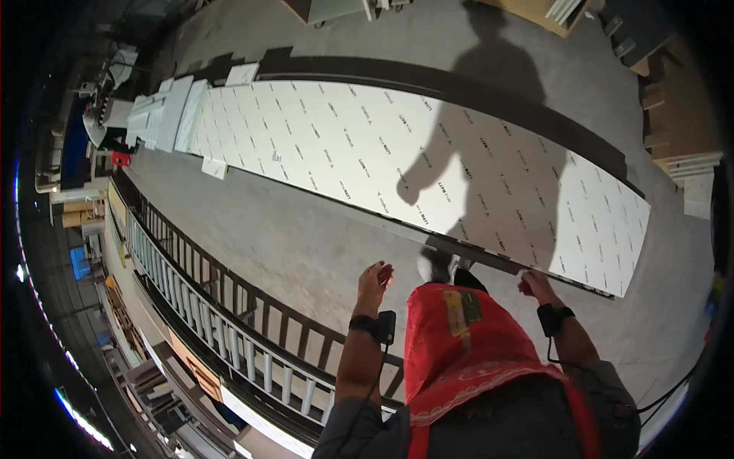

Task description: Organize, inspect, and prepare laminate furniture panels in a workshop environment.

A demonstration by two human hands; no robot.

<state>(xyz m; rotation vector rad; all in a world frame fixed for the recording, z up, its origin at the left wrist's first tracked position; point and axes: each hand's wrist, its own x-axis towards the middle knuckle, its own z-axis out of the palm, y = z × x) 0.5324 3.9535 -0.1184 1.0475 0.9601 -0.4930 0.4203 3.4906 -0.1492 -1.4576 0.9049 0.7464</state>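
Observation:
A long white panel (306, 130), covered in repeated dark print, lies across the space in front of me. My left hand (375, 283) is in the air on the near side of the panel, touching nothing. Its fingers are loosely bent, with a gap at the thumb, and nothing shows in them. At the panel's near edge, toward its right end, is my right hand (540, 288). Its fingers are pressed together, with a small whitish bit at their tips that I cannot make out. Both wrists wear black straps with small devices and cables.
A grey roller conveyor (229, 336) runs along my left side. Stacked pale boards (168, 115) lie beyond the panel's far left end. Piles of brown boards (680, 107) stand at the right. A red apron (466, 344) hangs on my front, and my shadow falls across the panel.

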